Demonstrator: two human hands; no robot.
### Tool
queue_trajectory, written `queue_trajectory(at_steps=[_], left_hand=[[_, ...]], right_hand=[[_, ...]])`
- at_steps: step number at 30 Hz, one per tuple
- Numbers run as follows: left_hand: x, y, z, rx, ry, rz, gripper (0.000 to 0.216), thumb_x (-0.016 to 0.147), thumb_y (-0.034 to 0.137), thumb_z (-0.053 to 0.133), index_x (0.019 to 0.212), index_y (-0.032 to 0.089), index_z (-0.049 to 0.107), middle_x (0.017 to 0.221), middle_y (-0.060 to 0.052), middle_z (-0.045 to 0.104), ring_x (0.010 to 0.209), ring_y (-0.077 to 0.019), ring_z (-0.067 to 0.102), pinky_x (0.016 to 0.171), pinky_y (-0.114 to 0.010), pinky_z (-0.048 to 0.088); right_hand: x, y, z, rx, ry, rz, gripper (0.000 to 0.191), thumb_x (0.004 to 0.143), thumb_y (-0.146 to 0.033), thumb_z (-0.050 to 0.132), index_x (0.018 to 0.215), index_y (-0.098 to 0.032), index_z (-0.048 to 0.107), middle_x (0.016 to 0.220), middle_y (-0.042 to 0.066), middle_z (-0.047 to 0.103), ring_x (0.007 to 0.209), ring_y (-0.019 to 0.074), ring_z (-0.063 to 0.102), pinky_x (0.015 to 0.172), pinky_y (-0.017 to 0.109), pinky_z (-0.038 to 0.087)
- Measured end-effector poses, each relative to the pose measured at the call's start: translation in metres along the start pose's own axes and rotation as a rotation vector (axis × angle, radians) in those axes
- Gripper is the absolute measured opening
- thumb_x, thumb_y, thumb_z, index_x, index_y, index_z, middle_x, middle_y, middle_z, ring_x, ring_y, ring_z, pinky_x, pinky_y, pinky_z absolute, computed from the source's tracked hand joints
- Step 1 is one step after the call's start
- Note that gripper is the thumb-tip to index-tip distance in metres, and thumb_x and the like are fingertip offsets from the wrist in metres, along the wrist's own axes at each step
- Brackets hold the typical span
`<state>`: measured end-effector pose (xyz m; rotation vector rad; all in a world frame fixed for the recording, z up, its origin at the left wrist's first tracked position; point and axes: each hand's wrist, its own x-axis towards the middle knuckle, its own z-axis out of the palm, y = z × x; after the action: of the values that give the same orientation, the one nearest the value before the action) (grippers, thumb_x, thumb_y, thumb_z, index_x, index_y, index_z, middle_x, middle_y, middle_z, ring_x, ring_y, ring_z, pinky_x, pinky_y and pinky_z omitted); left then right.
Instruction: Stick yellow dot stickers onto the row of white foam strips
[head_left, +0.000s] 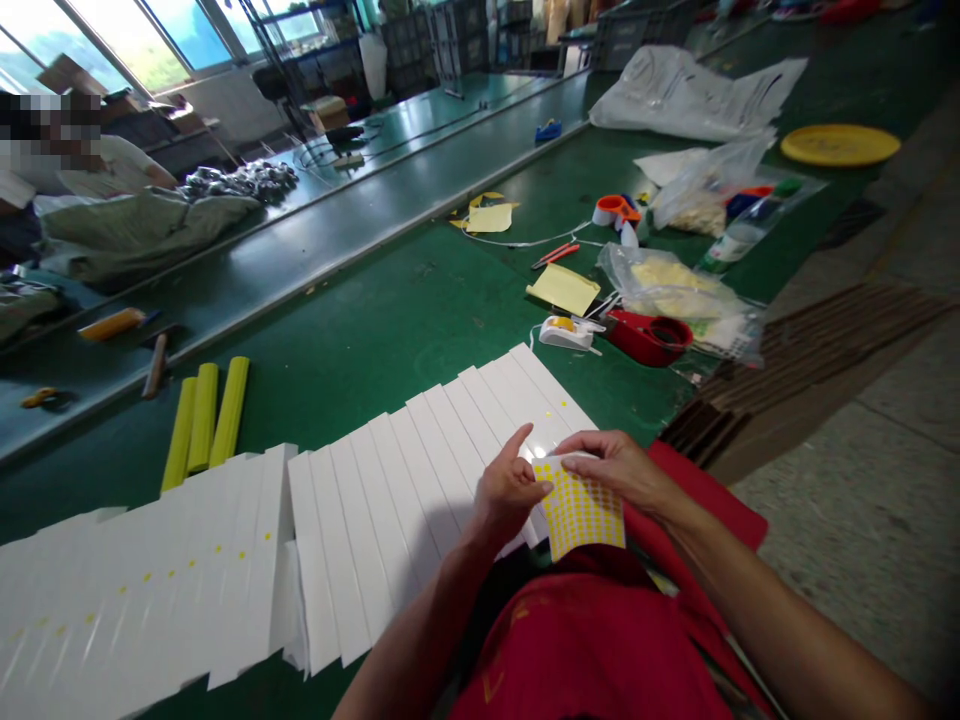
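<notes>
A sheet of small round yellow stickers (585, 515) is held between my two hands above the near edge of the table. My right hand (619, 468) grips its upper edge, thumb in front. On the other side, my left hand (506, 490) has its thumb over the sheet's left edge; its index finger points up and its other fingers are curled. Just beyond lies a row of overlapping white boxes (390, 480), with a couple of yellow dots near the right end. More white boxes (187, 560) on the left carry a line of yellow dots.
Behind the boxes lie three yellow-green rolls (202, 415). To the right are a white tape dispenser (568, 332), a red tape dispenser (649, 337), red-handled scissors (555, 256), plastic bags (682, 285) and a bottle (731, 245). Flattened cardboard (795, 350) sits beside the table. Another person (112, 165) is at far left.
</notes>
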<state>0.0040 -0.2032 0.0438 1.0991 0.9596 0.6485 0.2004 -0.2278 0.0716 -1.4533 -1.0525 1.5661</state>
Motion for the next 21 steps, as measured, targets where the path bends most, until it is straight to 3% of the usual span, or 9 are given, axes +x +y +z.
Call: queue_trajectory(at_steps=[4,7,12,21], left_hand=[[-0.005,0.004,-0.004,-0.036,0.045,0.060,0.059,0.068,0.026,0.073,0.124,0.019,0.057,0.062,0.008,0.048,0.055,-0.0055,0.041,0.054,-0.020,0.031],[-0.010,0.010,-0.008,-0.001,0.071,0.046,0.043,0.067,0.026,0.071,0.109,0.018,0.062,0.063,0.007,0.050,0.054,-0.0057,0.043,0.053,-0.020,0.032],[-0.016,0.020,-0.010,0.024,0.120,0.011,0.032,0.064,0.025,0.069,0.093,0.016,0.063,0.060,0.007,0.051,0.052,-0.0061,0.044,0.052,-0.020,0.034],[-0.015,0.022,-0.013,-0.002,0.141,-0.003,0.024,0.067,0.032,0.067,0.082,0.013,0.065,0.063,0.000,0.061,0.057,-0.0098,0.055,0.056,-0.022,0.043]], right_hand=[[0.000,-0.005,0.010,0.071,0.009,0.009,0.041,0.063,-0.041,0.075,0.095,-0.015,0.070,0.080,0.003,0.069,0.067,0.0184,0.061,0.061,0.028,0.044],[-0.001,-0.006,0.013,0.056,-0.014,0.040,0.047,0.062,-0.043,0.077,0.098,-0.015,0.071,0.079,0.004,0.069,0.068,0.0198,0.062,0.061,0.029,0.045],[-0.002,-0.003,0.017,0.005,-0.035,0.064,0.052,0.062,-0.051,0.078,0.100,-0.016,0.072,0.078,0.004,0.070,0.068,0.0207,0.063,0.060,0.030,0.047],[-0.002,-0.002,0.020,0.030,-0.033,0.014,0.044,0.064,-0.046,0.080,0.093,-0.015,0.073,0.082,0.006,0.073,0.071,0.0194,0.066,0.064,0.027,0.050]])
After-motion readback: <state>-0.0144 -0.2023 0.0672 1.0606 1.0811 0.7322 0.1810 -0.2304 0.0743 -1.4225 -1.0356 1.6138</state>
